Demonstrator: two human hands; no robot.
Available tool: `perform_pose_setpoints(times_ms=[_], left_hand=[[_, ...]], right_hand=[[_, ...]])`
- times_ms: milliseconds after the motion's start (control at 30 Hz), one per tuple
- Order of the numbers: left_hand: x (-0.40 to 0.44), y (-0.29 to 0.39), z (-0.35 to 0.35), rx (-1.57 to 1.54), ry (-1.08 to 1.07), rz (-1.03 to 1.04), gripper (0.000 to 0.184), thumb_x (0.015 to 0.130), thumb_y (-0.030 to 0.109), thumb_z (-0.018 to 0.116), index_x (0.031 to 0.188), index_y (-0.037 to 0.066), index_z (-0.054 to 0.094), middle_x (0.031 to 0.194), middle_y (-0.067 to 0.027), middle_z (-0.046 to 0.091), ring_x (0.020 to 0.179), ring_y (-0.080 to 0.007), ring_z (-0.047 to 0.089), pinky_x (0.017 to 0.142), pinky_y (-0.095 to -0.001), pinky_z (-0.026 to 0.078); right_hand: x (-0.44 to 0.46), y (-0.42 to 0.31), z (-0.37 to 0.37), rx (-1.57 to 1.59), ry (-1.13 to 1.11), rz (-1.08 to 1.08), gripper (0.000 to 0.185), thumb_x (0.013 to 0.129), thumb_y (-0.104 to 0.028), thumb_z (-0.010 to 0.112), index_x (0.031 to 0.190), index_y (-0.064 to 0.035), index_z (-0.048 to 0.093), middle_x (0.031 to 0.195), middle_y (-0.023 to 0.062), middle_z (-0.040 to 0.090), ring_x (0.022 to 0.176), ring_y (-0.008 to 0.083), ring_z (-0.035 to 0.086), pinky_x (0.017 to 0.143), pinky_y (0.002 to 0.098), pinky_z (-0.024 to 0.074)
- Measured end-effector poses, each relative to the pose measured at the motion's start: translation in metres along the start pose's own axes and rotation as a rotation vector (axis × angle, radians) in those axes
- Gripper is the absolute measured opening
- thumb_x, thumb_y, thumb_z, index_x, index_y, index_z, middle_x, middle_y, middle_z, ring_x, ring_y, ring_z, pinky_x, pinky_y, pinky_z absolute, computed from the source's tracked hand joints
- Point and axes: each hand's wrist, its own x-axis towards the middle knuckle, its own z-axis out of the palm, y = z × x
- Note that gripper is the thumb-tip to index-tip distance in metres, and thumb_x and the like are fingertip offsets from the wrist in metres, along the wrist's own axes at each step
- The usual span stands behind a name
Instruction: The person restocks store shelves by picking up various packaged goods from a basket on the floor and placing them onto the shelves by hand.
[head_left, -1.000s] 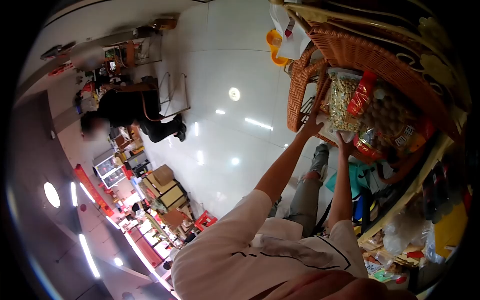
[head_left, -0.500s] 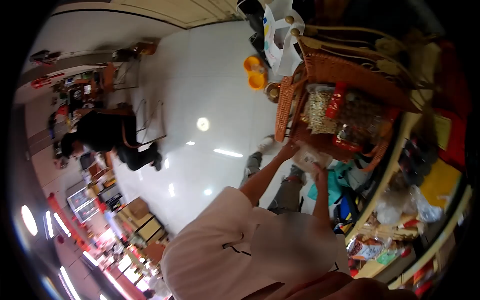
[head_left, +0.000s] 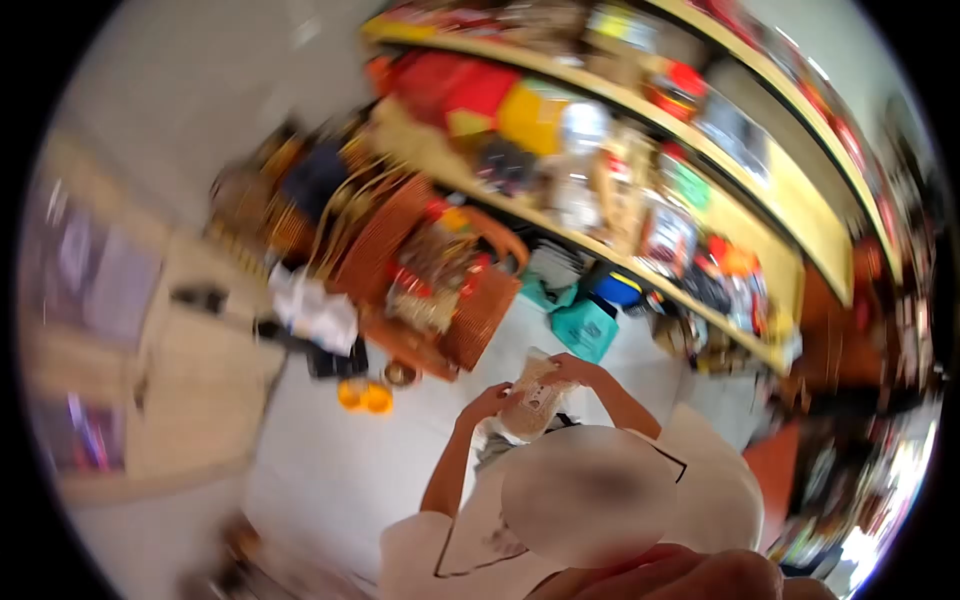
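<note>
Between both hands, in front of my body, is a clear plastic bag of pale grains (head_left: 537,402) with a printed label. My left hand (head_left: 492,401) grips its left edge, and my right hand (head_left: 570,369) is closed on its upper right side. Beyond them stands a reddish-brown wicker chair (head_left: 385,345). On its seat lie other clear packages (head_left: 428,300), one with pale contents and red parts; blur hides their details. The bag in my hands is apart from the chair.
Wooden shelves (head_left: 600,90) full of packages run across the upper right. Below them a teal bag (head_left: 585,330) sits on the floor. Left of the chair are a white bag (head_left: 315,312) and an orange double bowl (head_left: 365,396). Cabinet doors (head_left: 190,340) stand at far left.
My view has swung round, bringing the shelves into sight and the seated person out of it. The bag of grains has come away from the chair's edge, still in both hands.
</note>
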Motion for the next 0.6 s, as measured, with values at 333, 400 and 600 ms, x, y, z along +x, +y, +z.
perform_pose_setpoints(times_ms=[333, 400, 600], left_hand=[[0.034, 0.116, 0.191, -0.085, -0.349, 0.211, 0.052, 0.085, 0.023, 0.074, 0.125, 0.0, 0.05, 0.114, -0.0081, 0.061, 0.1, -0.0145, 0.059, 0.087, -0.0298, 0.049], [0.045, 0.12, 0.249, -0.07, -0.357, 0.24, 0.049, 0.086, 0.022, 0.073, 0.123, 0.001, 0.05, 0.111, -0.0072, 0.062, 0.098, -0.0139, 0.059, 0.086, -0.0297, 0.049], [0.057, 0.115, 0.429, 0.097, -0.381, 0.437, 0.049, 0.084, 0.026, 0.075, 0.119, 0.001, 0.052, 0.105, -0.0088, 0.064, 0.092, -0.0151, 0.061, 0.078, -0.0303, 0.051]], right_hand=[[-0.215, 0.176, -0.045, 1.464, 0.095, -0.38, 0.066, 0.088, -0.056, 0.057, 0.135, -0.0109, 0.046, 0.127, 0.0107, 0.057, 0.113, 0.0218, 0.057, 0.094, 0.0404, 0.0473], [-0.263, 0.209, -0.033, 1.575, 0.213, -0.499, 0.066, 0.089, -0.056, 0.057, 0.136, -0.0114, 0.045, 0.13, 0.0101, 0.055, 0.116, 0.0226, 0.055, 0.096, 0.0396, 0.0459], [-0.364, 0.272, 0.009, 1.544, 0.872, -0.4, 0.057, 0.093, -0.04, 0.06, 0.139, -0.0094, 0.043, 0.124, 0.0062, 0.059, 0.114, 0.0224, 0.056, 0.095, 0.0377, 0.0455]])
